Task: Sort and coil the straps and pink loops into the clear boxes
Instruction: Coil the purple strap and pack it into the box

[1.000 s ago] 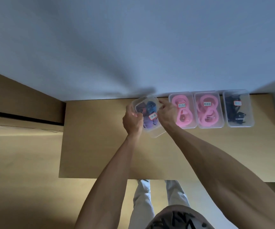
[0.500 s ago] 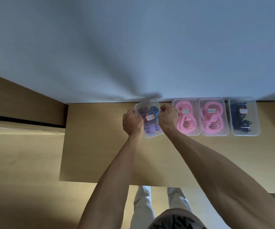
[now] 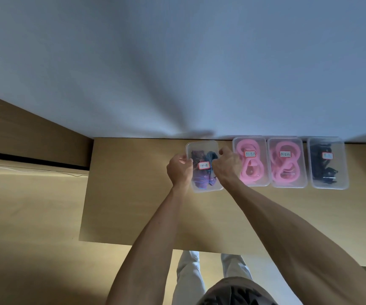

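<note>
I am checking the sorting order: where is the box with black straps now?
The box with black straps stands rightmost in the row by the wall, beside a pink-loop box.

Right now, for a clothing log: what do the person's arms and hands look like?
Both forearms are bare, no sleeves in view. The left hand and right hand wear no gloves; no watch or rings are visible.

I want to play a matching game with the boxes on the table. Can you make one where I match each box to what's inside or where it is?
Things:
1. held box
2. box beside the right hand
3. far-right box
4. left hand

Matches:
a. black straps inside
b. grips a box's left side
c. purple and blue straps inside
d. pink loops inside

Pairs: 1-c, 2-d, 3-a, 4-b
</note>
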`<state>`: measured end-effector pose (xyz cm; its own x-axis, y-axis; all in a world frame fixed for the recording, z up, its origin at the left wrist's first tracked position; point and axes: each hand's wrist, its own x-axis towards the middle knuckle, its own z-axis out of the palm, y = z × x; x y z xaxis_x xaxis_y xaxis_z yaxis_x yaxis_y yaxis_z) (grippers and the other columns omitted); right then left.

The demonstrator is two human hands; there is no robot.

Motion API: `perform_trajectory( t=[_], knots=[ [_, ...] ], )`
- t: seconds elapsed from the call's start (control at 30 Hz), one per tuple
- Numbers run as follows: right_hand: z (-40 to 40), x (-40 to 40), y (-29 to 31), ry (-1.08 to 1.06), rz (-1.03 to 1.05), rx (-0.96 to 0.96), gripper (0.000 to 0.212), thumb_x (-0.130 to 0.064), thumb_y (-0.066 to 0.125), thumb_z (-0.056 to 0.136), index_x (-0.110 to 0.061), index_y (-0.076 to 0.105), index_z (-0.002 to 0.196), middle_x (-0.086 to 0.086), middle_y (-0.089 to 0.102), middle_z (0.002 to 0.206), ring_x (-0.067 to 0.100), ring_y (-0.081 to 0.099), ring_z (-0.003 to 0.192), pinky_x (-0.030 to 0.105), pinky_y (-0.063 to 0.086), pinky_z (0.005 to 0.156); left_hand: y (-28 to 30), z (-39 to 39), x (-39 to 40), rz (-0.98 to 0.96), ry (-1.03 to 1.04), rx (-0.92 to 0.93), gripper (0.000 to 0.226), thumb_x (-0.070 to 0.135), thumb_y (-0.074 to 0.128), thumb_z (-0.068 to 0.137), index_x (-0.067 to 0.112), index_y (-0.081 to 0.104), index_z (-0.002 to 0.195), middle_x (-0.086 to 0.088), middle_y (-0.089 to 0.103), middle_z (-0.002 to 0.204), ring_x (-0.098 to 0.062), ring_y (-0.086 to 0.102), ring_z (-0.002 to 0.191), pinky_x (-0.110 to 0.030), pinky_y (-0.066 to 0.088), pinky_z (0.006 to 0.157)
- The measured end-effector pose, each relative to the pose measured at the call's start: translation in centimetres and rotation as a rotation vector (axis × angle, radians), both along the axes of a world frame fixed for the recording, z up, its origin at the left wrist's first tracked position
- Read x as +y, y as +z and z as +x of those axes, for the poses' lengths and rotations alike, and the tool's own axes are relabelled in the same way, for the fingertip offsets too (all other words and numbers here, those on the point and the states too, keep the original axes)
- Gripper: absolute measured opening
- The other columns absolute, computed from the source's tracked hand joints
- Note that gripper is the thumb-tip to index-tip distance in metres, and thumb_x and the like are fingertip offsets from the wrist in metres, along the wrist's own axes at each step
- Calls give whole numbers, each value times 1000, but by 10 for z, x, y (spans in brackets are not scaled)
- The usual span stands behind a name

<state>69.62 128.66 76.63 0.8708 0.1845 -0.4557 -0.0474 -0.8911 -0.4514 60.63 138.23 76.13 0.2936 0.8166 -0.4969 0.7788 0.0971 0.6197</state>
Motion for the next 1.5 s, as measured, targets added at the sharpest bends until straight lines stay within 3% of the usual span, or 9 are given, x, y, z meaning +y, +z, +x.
perform_trajectory(
  t=[0.17,0.27,0.4,0.63,0.97,1.07,1.2,1.37,1.5],
  knots=[
    [5,5,-1,-22,15,-29,18,-13,56,87,-11,65,103,11,68,91,28,58,76,33,44,65,3,5,5,-50,-36,18,12,20,66,78,8,67,81,-4,71,80,-27,65,77,-28,44,59],
    [4,3,1,-25,75,-24,29,-9,58,85,-15,63,114,12,70,92,30,60,79,36,49,69,4,3,0,-75,-90,-57,30,26,77,73,8,67,96,0,71,90,-18,67,81,-25,50,65],
    [-3,-6,-1,80,132,-73,31,-15,61,86,-12,63,117,13,68,102,32,61,90,33,42,70,0,0,0,-67,-116,-70,37,24,81,74,9,64,102,-2,69,95,-22,65,87,-33,55,78],
    [-3,-2,-9,130,67,-6,22,-19,67,86,-7,62,103,10,62,108,29,59,95,39,49,77,-2,6,-1,16,-156,-11,33,22,81,72,6,60,90,-5,65,82,-27,64,76,-37,51,67],
    [-13,-2,-14,160,42,-73,38,-18,63,91,-10,53,126,10,54,113,29,56,100,37,44,74,-4,9,6,-27,-217,44,32,27,72,73,10,56,95,2,62,83,-25,61,79,-29,42,58],
    [-13,-3,-13,233,48,-120,52,-14,62,89,-16,47,138,10,55,114,29,56,98,37,43,70,-1,9,5,34,-192,17,31,33,68,83,10,59,101,-2,65,87,-30,64,85,-33,46,67],
    [-7,0,-13,246,12,-87,34,-15,61,86,-14,56,120,10,55,115,32,56,100,36,40,70,-4,6,-1,328,-425,-25,34,13,66,88,12,64,122,-9,64,108,-28,62,93,-35,48,79],
    [-7,0,-13,204,19,-63,55,-19,63,88,-17,44,140,10,58,123,33,58,107,41,48,79,-7,10,1,352,-487,12,20,11,61,93,4,68,111,-13,65,109,-32,61,98,-35,45,80],
    [-9,1,-14,180,30,-42,55,-21,61,89,-14,42,141,13,59,124,34,57,106,40,46,81,-9,5,-2,333,-464,-57,32,12,59,93,9,64,124,-12,66,110,-29,62,99,-35,47,84]
  ],
)
